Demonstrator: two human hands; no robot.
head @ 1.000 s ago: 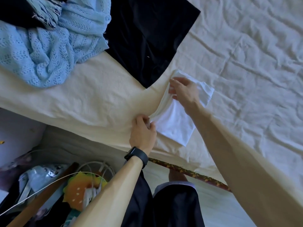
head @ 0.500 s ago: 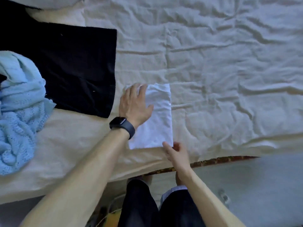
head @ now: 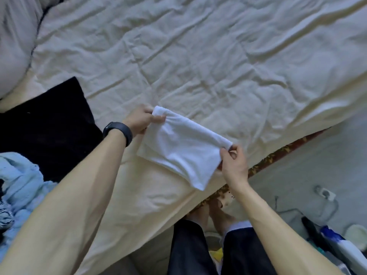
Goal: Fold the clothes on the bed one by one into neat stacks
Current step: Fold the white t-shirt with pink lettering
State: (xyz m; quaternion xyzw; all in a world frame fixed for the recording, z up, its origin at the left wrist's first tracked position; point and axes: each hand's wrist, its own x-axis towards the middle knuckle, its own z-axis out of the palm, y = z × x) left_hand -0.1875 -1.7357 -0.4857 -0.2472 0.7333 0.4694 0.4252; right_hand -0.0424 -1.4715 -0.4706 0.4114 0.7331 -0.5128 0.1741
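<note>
A small white garment (head: 184, 147) is folded into a rectangle and lifted a little above the cream bed sheet (head: 198, 62) near the bed's edge. My left hand (head: 142, 120), with a black watch on its wrist, pinches the garment's upper left corner. My right hand (head: 233, 163) pinches its right end at the fold. A black garment (head: 47, 124) lies flat on the bed to the left. A light blue knitted garment (head: 21, 185) is heaped at the far left.
A grey pillow (head: 14, 42) sits at the top left. The bed's patterned edge (head: 278, 153) runs diagonally on the right. Beyond it the floor holds a socket with cable (head: 324, 193) and bags (head: 337, 243). My legs stand by the bed.
The white garment lay flat under my left palm; now both hands grip its ends and hold it up, folded narrower. The camera view has turned.
</note>
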